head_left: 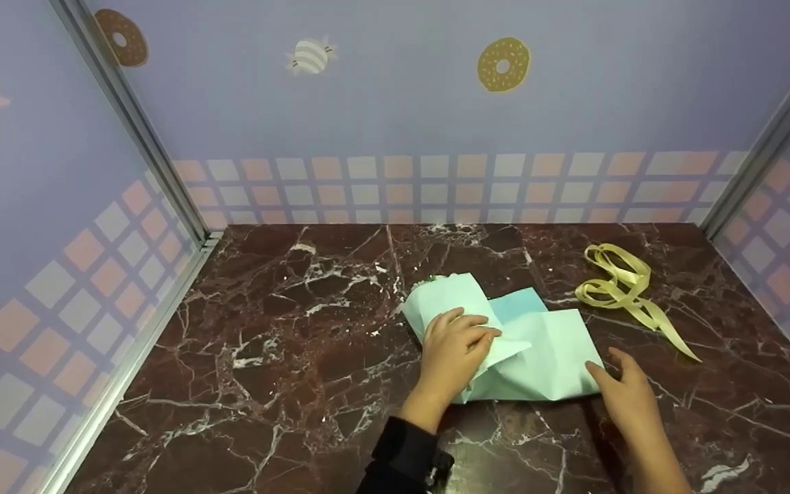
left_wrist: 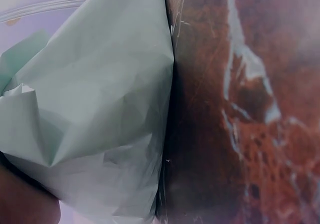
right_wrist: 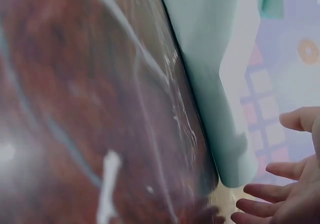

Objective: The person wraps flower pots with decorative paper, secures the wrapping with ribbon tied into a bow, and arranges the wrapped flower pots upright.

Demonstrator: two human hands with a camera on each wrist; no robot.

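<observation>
A pale green sheet of wrapping paper (head_left: pixel 546 350) lies on the tabletop, its left part folded over into a bundle (head_left: pixel 453 295). Bits of green show at the bundle's far end; the rest of its contents is hidden. My left hand (head_left: pixel 453 350) lies over the bundle and holds the folded paper down, fingers curved across it. In the left wrist view, the crumpled paper (left_wrist: pixel 105 99) fills much of the picture. By the sheet's right edge is my right hand (head_left: pixel 628 394), thumb and fingers spread and holding nothing. The right wrist view shows those spread fingers (right_wrist: pixel 270 193) beside the paper's curled edge (right_wrist: pixel 235 164).
A looped yellow ribbon (head_left: pixel 631 281) lies to the right, beyond the right hand. A blue piece of paper (head_left: pixel 522 302) sticks out behind the green sheet. Patterned panels (head_left: pixel 395 110) enclose the dark marbled tabletop (head_left: pixel 265 412) at the back and sides.
</observation>
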